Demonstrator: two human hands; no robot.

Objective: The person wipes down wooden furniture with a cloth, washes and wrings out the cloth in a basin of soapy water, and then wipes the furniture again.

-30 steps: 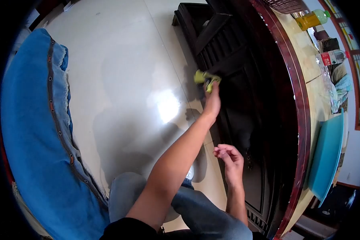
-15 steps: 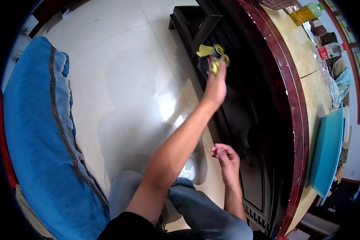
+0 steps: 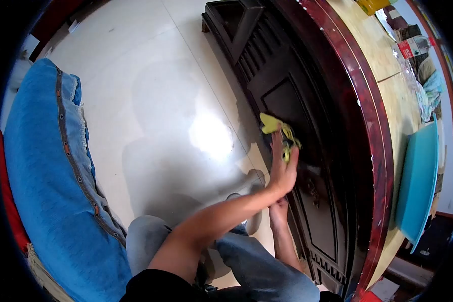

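Note:
My left hand point(image 3: 284, 168) reaches across to the right and presses a crumpled yellow cloth point(image 3: 273, 124) against the front of a dark wooden cabinet point(image 3: 287, 95). Its fingers are partly covered by the cloth. Just below the left wrist is my right hand point(image 3: 278, 209), close to the cabinet's lower panel. The left wrist hides most of its fingers, so its grip does not show.
A red-brown edge point(image 3: 360, 103) borders the cabinet's top, where a turquoise tray point(image 3: 417, 181) and a bottle with a red label point(image 3: 413, 47) lie. A blue cushioned seat point(image 3: 40, 166) stands left on the pale tiled floor point(image 3: 151, 90).
My left hand has brought the yellow cloth down along the cabinet front, towards me. My right hand is now partly behind the left wrist. The view has shifted slightly.

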